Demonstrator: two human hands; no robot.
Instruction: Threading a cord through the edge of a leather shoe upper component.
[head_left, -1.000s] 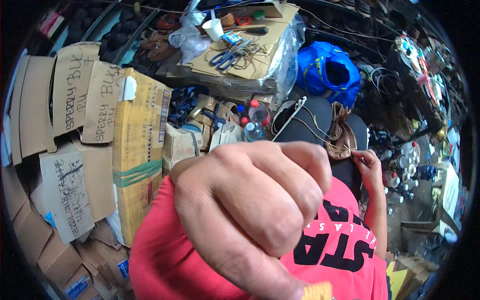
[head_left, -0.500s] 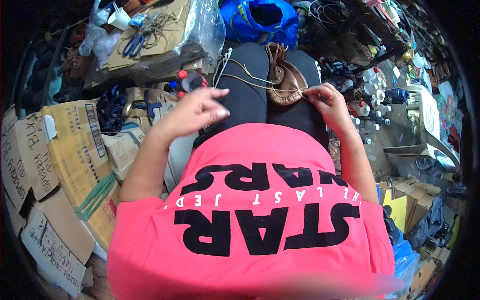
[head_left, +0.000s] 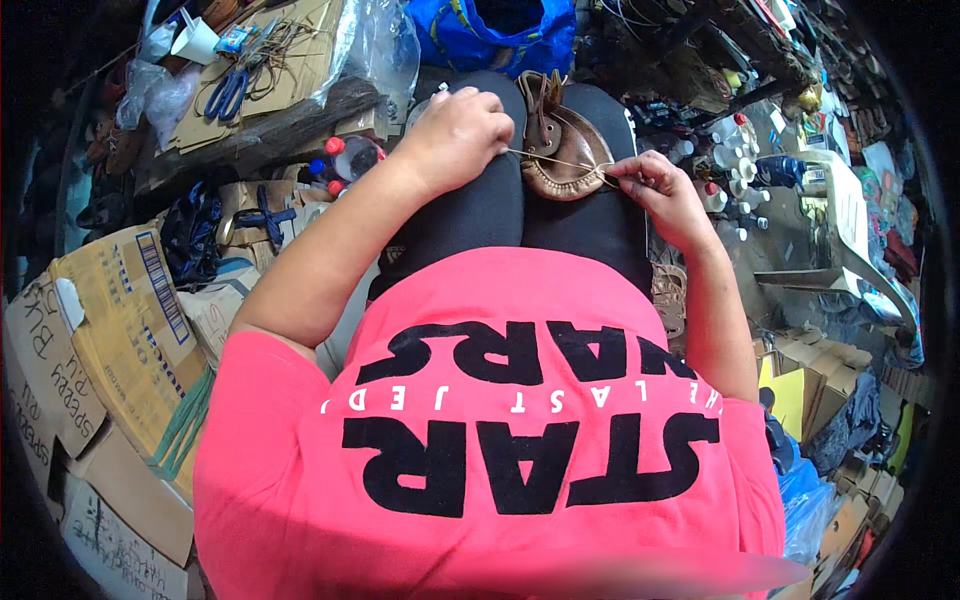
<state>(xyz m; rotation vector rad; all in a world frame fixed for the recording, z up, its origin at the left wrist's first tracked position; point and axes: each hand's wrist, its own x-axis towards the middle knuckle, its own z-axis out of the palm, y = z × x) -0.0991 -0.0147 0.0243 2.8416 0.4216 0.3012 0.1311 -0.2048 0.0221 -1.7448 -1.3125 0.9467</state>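
A brown leather shoe upper [head_left: 562,150], rounded and dished with a puckered, stitched rim, is lying on the person's lap, across black-trousered thighs, at about twelve o'clock from the pink printed shirt [head_left: 500,440]. The left hand [head_left: 458,135] is resting at the shoe's nine o'clock side, its grip curled into a loose fist and pinching one end of a thin, pale thread [head_left: 560,162]. The thread is running taut across the leather to the right hand [head_left: 662,195] at four o'clock of the shoe, where thumb and forefinger are pressing together on its other end.

At ten o'clock of the lap, a flat cardboard sheet [head_left: 280,70] is carrying blue-handled scissors [head_left: 228,93] and a tangle of cord, with crinkled clear plastic [head_left: 385,50] beside it. A glossy blue bag [head_left: 470,35] is sitting at twelve o'clock. Stacked, worn corrugated boxes [head_left: 120,330] are filling the eight o'clock side. Small white bottles with red caps [head_left: 728,160] are clustering at two o'clock.
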